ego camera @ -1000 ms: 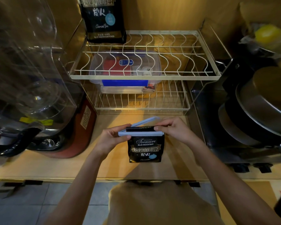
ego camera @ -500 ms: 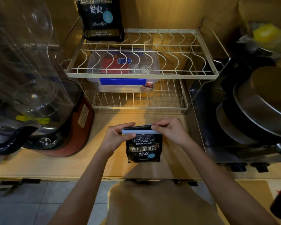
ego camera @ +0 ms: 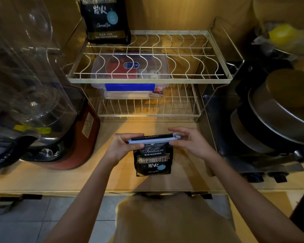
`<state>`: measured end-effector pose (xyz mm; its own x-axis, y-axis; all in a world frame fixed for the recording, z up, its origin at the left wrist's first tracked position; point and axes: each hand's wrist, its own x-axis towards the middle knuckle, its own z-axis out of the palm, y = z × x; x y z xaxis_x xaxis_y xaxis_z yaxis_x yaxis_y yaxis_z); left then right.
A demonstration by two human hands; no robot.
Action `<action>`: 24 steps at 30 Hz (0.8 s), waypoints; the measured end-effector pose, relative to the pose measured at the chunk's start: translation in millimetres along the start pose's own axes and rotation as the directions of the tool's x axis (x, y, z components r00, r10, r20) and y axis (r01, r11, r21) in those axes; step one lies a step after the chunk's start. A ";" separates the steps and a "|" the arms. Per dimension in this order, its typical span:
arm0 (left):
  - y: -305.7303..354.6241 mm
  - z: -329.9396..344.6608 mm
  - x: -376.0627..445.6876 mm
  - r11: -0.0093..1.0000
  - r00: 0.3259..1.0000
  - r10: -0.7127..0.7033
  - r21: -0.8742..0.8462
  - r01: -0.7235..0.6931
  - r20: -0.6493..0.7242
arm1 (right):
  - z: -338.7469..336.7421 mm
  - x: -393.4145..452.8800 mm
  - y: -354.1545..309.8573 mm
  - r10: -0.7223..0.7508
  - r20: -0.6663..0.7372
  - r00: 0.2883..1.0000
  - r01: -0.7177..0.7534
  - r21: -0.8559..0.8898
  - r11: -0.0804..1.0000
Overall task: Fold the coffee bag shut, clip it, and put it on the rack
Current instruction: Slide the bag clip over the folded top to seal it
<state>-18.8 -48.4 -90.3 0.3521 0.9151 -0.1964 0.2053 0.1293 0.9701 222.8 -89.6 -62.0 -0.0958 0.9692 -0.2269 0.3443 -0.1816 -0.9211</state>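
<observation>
We hold the coffee bag (ego camera: 153, 159) upright above the worktop (ego camera: 42, 178); left hand (ego camera: 123, 148) and right hand (ego camera: 191, 142) fingers pinch the clip (ego camera: 153, 140) ends, steadying its folded top before the rack (ego camera: 147, 79).

- Both bare forearms reach forward from the lower corners of the view and converge toward the middle.
- The left hand (ego camera: 120, 148) is curled, thumb in front and fingers wrapped behind, pinching the left end of the clip (ego camera: 153, 139).
- The right hand (ego camera: 189, 142) is looser: its fingers extend leftward, slightly spread, thumb below, fingertips at the clip's right end.
- The two hands sit level with each other, well apart, knuckles up.
</observation>
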 end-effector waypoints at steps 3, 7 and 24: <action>2.4 -0.8 0.2 1.000 1.000 0.007 0.010 -0.007 -0.005 | 0.7 1.5 -0.3 -0.018 -0.033 0.999 0.018 0.007 1.000; 11.5 -4.4 -0.2 0.984 0.999 0.015 0.179 -0.021 0.037 | 1.4 3.4 2.7 -0.017 -0.056 0.998 0.018 0.031 0.999; 37.8 60.9 19.2 0.586 0.904 0.278 0.688 -0.428 0.326 | 5.8 -1.4 18.7 -0.043 -0.131 0.990 0.044 0.003 0.999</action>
<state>51.3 -49.2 -66.1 0.6729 0.7383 0.0456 0.5977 -0.5791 0.5545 224.0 -95.4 -80.8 0.0123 0.9896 -0.1436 0.3366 -0.1393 -0.9313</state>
